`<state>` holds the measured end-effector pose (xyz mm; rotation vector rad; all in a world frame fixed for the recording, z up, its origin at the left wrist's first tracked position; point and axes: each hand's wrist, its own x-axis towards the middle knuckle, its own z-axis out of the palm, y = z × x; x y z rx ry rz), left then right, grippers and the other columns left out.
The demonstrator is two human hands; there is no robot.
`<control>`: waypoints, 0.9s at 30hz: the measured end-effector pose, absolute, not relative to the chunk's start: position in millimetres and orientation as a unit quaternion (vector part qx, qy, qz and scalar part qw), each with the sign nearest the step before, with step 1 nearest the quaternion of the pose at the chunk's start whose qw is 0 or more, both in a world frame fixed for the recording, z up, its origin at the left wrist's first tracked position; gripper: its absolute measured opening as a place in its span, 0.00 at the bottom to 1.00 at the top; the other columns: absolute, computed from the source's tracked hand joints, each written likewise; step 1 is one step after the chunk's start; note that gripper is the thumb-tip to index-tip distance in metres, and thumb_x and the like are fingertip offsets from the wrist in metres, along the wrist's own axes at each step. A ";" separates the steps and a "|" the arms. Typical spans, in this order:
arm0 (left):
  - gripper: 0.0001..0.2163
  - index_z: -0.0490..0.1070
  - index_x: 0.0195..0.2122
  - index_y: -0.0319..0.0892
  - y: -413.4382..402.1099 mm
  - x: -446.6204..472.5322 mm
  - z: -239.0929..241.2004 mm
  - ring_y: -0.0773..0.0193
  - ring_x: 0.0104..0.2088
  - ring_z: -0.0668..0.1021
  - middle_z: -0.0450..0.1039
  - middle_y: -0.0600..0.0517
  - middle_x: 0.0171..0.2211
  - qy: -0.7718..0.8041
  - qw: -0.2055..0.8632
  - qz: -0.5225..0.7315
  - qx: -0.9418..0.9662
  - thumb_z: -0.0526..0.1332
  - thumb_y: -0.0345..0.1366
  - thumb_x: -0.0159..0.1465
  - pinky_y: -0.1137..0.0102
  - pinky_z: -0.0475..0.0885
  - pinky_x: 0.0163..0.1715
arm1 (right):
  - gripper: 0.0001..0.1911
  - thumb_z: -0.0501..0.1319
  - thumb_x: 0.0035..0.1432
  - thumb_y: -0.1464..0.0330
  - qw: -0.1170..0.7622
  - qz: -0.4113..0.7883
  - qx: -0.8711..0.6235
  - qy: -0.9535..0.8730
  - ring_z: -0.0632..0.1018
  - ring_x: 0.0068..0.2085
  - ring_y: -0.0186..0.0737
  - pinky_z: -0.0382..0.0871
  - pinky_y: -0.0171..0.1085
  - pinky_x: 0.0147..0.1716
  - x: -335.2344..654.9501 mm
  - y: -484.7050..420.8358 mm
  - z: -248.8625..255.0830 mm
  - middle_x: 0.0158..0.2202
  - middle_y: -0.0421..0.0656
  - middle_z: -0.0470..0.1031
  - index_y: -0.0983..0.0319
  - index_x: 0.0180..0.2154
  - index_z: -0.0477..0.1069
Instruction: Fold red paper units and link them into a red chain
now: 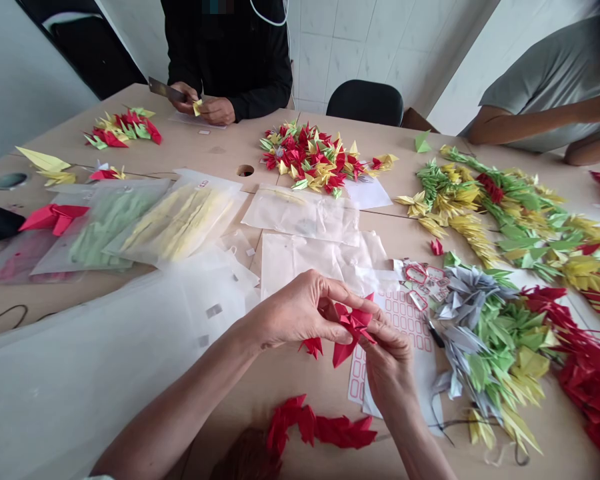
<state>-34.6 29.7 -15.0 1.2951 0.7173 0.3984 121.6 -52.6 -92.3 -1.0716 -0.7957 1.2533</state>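
A pale, wood-toned table (190, 150) fills the room's middle, dark seams dividing its top and a round hole (245, 171) cut through it. Beyond the table's far edge stands a black chair (365, 102) with a rounded back, and behind that rises a pale tiled wall (350, 40). Off the table's left end is a plain bluish-grey wall (17, 100). Soft light falls across the tabletop.

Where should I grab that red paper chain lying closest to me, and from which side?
Probably pinch the right end of the red paper chain, coming from your right: that stretch runs sideways across the table, while the left part bends toward you.
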 end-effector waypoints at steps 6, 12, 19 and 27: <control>0.21 0.75 0.47 0.44 29.5 -35.3 -14.4 0.74 0.24 0.70 0.71 0.53 0.33 0.320 0.720 0.177 0.589 0.64 0.25 0.51 0.78 0.65 0.23 | 0.10 0.66 0.50 0.70 0.619 0.525 -0.465 -0.354 0.69 0.34 0.36 0.63 0.36 0.34 121.3 -51.9 -93.3 0.27 0.38 0.69 0.48 0.33 0.79; 0.20 0.75 0.46 0.44 28.0 -34.0 -10.5 0.70 0.31 0.74 0.73 0.51 0.38 0.340 0.677 0.202 0.620 0.65 0.25 0.50 0.77 0.67 0.28 | 0.08 0.67 0.49 0.69 0.613 0.524 -0.484 -0.340 0.67 0.31 0.35 0.63 0.35 0.32 120.4 -51.5 -90.3 0.25 0.38 0.66 0.50 0.32 0.79; 0.19 0.75 0.46 0.42 25.0 -27.7 -7.3 0.71 0.30 0.73 0.73 0.50 0.39 0.357 0.677 0.226 0.603 0.66 0.27 0.51 0.76 0.67 0.29 | 0.04 0.67 0.48 0.67 0.611 0.566 -0.479 -0.277 0.67 0.31 0.34 0.64 0.34 0.33 115.7 -51.3 -81.1 0.26 0.38 0.68 0.53 0.30 0.80; 0.19 0.76 0.45 0.41 24.0 -23.8 -6.3 0.77 0.22 0.67 0.72 0.52 0.36 0.365 0.690 0.230 0.581 0.67 0.26 0.50 0.78 0.66 0.21 | 0.05 0.70 0.43 0.67 0.633 0.587 -0.459 -0.211 0.69 0.30 0.32 0.64 0.32 0.32 112.4 -51.9 -78.6 0.25 0.37 0.72 0.53 0.28 0.80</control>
